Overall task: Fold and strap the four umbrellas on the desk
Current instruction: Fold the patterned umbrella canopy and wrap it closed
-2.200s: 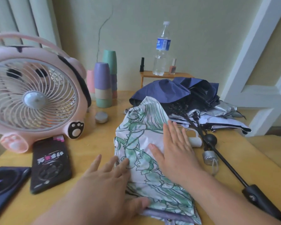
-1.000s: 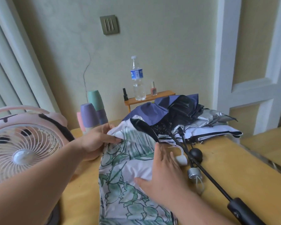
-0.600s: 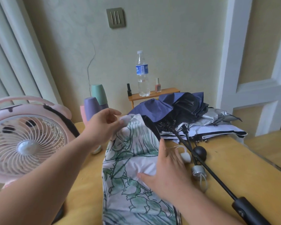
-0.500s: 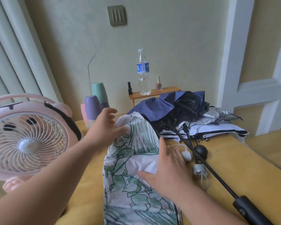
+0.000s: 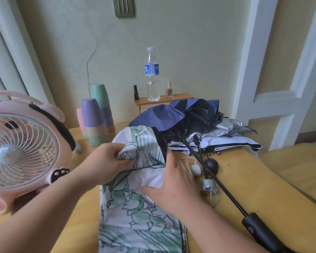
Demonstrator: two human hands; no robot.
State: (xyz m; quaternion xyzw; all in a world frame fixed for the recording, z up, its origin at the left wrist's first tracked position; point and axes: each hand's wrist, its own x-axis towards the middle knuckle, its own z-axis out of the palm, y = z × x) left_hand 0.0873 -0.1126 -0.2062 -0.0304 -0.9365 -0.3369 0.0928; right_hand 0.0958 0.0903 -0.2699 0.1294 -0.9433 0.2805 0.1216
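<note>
A white umbrella with a green leaf print (image 5: 135, 212) lies lengthwise on the desk in front of me. My left hand (image 5: 106, 161) pinches a fold of its cloth near the far end. My right hand (image 5: 173, 181) lies flat on its middle, pressing the cloth down. Behind it a navy umbrella (image 5: 171, 117) sits loosely bunched, its black shaft and handle (image 5: 259, 229) running toward the near right. A silver and white umbrella (image 5: 230, 141) lies under it at the back right. Small round umbrella ends, white (image 5: 196, 168), black (image 5: 211, 165) and silver (image 5: 209, 187), lie beside my right hand.
A pink desk fan (image 5: 24, 152) stands at the left. Stacked pastel cups (image 5: 94, 121) are behind it. A small wooden shelf (image 5: 162, 100) at the wall carries a water bottle (image 5: 152, 75) and two nail polish bottles. The desk's right edge (image 5: 288, 189) is near the black handle.
My left hand has come back from the umbrella's far tip and now grips a fold of the leaf-print cloth. My right hand stays pressed on the middle. The camera has tilted down slightly.
</note>
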